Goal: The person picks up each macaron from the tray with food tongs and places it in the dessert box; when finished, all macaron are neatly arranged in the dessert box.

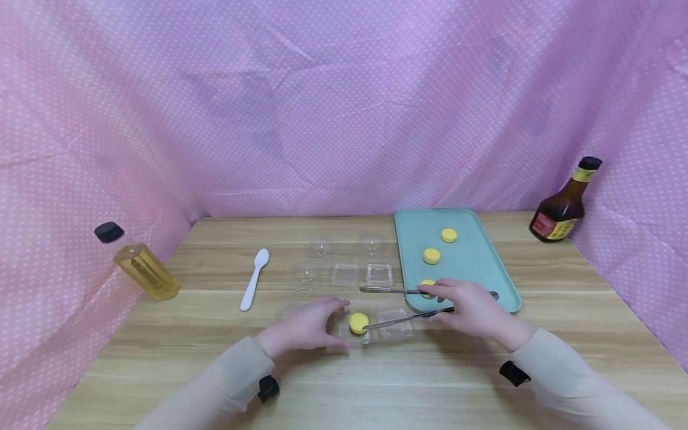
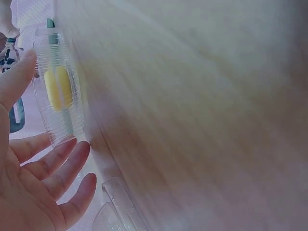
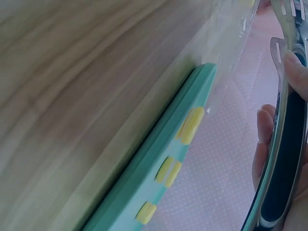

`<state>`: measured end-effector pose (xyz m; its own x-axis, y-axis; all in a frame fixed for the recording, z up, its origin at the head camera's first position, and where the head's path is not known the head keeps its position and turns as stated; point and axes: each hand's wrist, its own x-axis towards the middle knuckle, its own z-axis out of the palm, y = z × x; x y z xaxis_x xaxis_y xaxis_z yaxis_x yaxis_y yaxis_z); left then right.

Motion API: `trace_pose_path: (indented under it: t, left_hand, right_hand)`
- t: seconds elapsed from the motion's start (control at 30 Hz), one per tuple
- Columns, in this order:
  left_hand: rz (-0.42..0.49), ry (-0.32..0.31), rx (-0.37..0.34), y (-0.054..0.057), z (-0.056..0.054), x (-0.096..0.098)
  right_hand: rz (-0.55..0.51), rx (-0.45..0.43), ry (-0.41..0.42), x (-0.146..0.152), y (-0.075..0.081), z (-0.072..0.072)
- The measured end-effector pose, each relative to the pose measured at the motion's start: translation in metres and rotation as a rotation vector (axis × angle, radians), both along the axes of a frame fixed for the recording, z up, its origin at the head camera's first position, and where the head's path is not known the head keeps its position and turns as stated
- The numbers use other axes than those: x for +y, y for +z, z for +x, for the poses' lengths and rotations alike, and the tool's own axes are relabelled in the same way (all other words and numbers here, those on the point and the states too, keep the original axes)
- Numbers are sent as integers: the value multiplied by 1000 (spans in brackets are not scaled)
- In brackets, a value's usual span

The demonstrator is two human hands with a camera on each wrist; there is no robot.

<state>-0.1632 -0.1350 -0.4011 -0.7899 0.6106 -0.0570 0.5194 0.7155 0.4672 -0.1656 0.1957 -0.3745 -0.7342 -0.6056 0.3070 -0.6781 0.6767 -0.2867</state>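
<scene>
In the head view, my right hand point(image 1: 466, 304) grips metal tongs point(image 1: 395, 291) with dark handles; the thumb presses their side in the right wrist view. The tong arms stand apart, one tip right at a yellow macaron point(image 1: 359, 323) in a clear plastic box point(image 1: 395, 325). My left hand point(image 1: 307, 325) is at the box's left part, fingers spread and only slightly bent. In the left wrist view, its thumb point(image 2: 19, 79) and fingertips point(image 2: 67, 144) are at the edges of the clear box, with the macaron seen through its ribbed wall.
A green tray point(image 1: 467, 263) with three more macarons point(image 1: 432, 256) lies at the right. Behind the box are clear lids and cups point(image 1: 345, 274). A white spoon point(image 1: 254, 280) and an oil bottle point(image 1: 146, 269) are leftward; a dark sauce bottle point(image 1: 561, 209) stands far right.
</scene>
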Motion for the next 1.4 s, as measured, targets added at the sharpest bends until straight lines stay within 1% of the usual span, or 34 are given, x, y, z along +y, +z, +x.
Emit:
trace_pose_path:
  t: [0.2,0.37,0.67,0.8,0.9,1.0,1.13,1.27,1.4]
  left_hand:
    - [8,-3,-1,0,1,-4]
    - [-15,1,9,2,1,-7]
    - [-41,22,-16,5,1,-9]
    - [-50,25,-17,4,0,-10]
    - [-47,48,-25,4,0,-10]
    - [-43,82,-9,6,0,-8]
    - [-56,96,67,13,3,0]
    - [-74,82,112,20,5,14]
    - [-95,37,144,28,3,32]
  right_hand:
    - [-27,26,-27,8,-1,1]
    - [-35,16,-56,12,-2,1]
    - [-53,12,-56,16,-5,0]
    - [-55,32,-54,19,-6,0]
    - [-58,48,-55,22,-5,0]
    - [-61,64,-61,26,-4,0]
    - [-59,75,-80,33,-2,0]
    - [-61,66,-108,42,-1,0]
    - [-76,100,-137,52,-3,-1]
